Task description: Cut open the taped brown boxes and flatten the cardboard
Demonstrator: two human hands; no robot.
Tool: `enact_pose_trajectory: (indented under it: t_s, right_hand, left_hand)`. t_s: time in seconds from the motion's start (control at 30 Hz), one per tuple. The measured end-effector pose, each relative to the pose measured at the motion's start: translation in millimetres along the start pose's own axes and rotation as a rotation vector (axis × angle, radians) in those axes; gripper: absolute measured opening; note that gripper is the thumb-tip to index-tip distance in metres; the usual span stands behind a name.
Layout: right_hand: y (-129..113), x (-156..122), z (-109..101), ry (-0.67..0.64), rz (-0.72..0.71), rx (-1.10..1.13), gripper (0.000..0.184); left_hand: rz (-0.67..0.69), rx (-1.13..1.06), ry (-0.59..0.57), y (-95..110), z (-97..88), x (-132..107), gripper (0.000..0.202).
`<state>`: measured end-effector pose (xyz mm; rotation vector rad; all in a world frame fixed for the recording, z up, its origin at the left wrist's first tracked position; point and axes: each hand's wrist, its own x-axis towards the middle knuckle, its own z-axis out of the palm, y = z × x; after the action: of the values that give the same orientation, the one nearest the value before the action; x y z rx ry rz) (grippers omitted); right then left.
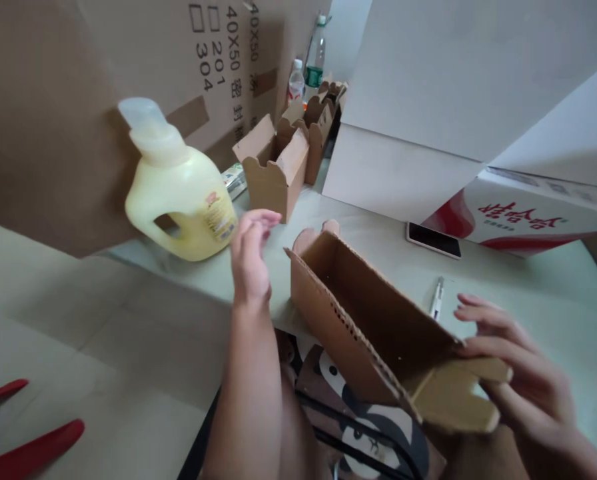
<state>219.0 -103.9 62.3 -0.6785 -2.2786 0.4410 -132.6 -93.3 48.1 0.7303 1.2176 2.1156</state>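
A long, open-topped cardboard box [338, 327] lies slantwise over the table's near edge, above my lap. Its inside looks bare, and a notched flap [458, 393] sticks out at the near right end. My right hand [523, 367] grips that end by the corner and flap, with its upper fingers extended. To the left of the box, my left hand [251, 257] is raised with loosely curved fingers and nothing in them; a gap separates it from the box. A yellow detergent jug [191, 193] stands just left of that hand.
More folded cardboard boxes [268, 187] stand behind, near two plastic bottles [314, 57]. On the pale green table [373, 233] lie a phone [433, 241] and a pen [437, 298]. A red-and-white carton [523, 213] is at right; a large brown carton [103, 53] rises at left.
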Motion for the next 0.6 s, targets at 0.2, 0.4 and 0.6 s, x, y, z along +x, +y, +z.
enact_pose_trajectory:
  t_s: [0.2,0.4,0.6]
  right_hand:
    - [7,-52,6,-0.051,0.095,-0.052,0.056]
    - [43,-25,24,0.17,0.367,0.002,0.059]
    - [55,-13,39,0.307,0.266,0.441,0.073]
  left_hand:
    - [-0.024,0.068,-0.311,-24,42.3,-15,0.03]
    - [0.02,0.084,-0.263,-43,67.8,-20,0.044]
    - [0.08,0.273,-0.361,-53,78.2,-29,0.021]
